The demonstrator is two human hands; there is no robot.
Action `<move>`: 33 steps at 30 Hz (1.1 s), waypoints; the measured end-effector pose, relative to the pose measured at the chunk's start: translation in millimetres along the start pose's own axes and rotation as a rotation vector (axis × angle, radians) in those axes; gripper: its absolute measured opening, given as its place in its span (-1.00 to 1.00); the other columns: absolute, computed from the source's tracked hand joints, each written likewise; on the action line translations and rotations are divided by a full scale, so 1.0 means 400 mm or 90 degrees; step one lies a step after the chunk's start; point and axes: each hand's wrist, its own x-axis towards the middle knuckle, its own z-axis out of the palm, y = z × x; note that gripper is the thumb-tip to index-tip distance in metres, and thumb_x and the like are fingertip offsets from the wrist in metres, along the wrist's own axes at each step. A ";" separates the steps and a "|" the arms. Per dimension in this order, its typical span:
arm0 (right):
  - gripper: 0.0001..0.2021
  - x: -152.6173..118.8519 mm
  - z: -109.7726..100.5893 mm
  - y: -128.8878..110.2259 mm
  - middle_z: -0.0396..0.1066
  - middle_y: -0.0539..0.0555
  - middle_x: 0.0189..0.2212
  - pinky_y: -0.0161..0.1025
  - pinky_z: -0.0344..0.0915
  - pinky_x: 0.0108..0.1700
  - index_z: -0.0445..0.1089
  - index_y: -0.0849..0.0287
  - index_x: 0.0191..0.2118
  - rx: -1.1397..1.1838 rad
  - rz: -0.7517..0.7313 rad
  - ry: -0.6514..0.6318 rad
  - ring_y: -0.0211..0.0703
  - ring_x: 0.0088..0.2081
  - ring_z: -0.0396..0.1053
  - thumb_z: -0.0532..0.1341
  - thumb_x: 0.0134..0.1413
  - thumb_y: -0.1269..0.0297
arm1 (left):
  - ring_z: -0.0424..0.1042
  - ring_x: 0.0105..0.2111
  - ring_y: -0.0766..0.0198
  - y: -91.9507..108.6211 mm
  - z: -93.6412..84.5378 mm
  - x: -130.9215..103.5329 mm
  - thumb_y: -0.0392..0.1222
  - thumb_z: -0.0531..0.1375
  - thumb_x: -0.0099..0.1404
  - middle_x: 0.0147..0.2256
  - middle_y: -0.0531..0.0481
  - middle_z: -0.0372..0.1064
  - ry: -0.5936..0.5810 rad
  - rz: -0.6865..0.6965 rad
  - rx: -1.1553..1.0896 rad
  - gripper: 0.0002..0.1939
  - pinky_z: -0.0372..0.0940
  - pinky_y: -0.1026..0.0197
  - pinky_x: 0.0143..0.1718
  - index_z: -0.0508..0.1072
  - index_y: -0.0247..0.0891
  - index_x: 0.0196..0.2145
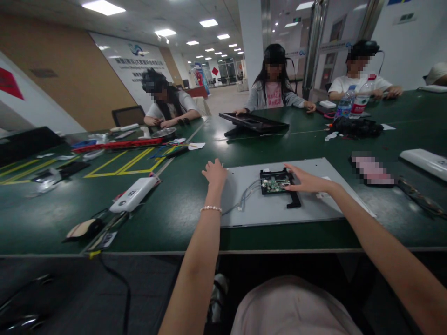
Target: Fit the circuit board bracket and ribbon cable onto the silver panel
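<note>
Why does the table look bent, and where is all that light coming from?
Head view: wide lens bows the green table edge and stretches both forearms; ceiling panels light evenly, soft sheen on the grey panel under the left hand and right hand.

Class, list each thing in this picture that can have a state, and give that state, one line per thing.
Left hand: open, on panel's corner.
Right hand: fingers resting on circuit board.
Panel: flat, back up.
Circuit board: exposed, in its bracket.
Wires: loose, trailing from board.
Bottles: upright.

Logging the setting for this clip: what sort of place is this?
Probably an electronics assembly or repair workshop: a long green workbench with yellow floor-style tape markings, a grey panel with an exposed circuit board, and other people working alongside.
</note>
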 end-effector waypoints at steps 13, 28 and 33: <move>-0.02 -0.002 -0.002 -0.005 -0.20 0.14 0.39 0.12 -0.10 0.34 -0.32 0.00 0.41 -0.012 0.005 -0.009 0.14 0.35 -0.11 0.22 0.03 -0.18 | 0.47 -0.09 0.03 -0.028 0.041 0.044 -0.34 -0.02 0.31 -0.15 -0.31 0.49 -0.076 0.017 -0.010 -0.66 0.31 0.12 -0.14 0.54 -0.31 -0.15; -0.05 -0.008 -0.016 -0.036 -0.24 0.17 0.39 0.07 -0.11 0.34 -0.32 0.05 0.41 0.000 0.025 -0.028 0.15 0.35 -0.13 0.18 0.07 -0.20 | 0.34 0.04 -0.03 -0.088 0.058 0.070 -0.26 0.08 0.27 0.05 -0.26 0.33 -0.020 -0.181 -0.199 -0.57 0.25 -0.01 -0.01 0.39 -0.18 0.10; -0.07 -0.007 -0.019 -0.029 -0.26 0.16 0.40 0.10 -0.12 0.34 -0.34 0.02 0.41 0.009 0.035 -0.021 0.15 0.35 -0.12 0.15 0.10 -0.19 | 0.35 0.03 -0.02 -0.106 0.086 0.092 -0.29 0.12 0.21 0.01 -0.13 0.40 -0.038 -0.168 -0.246 -0.65 0.23 -0.03 0.01 0.52 -0.09 -0.07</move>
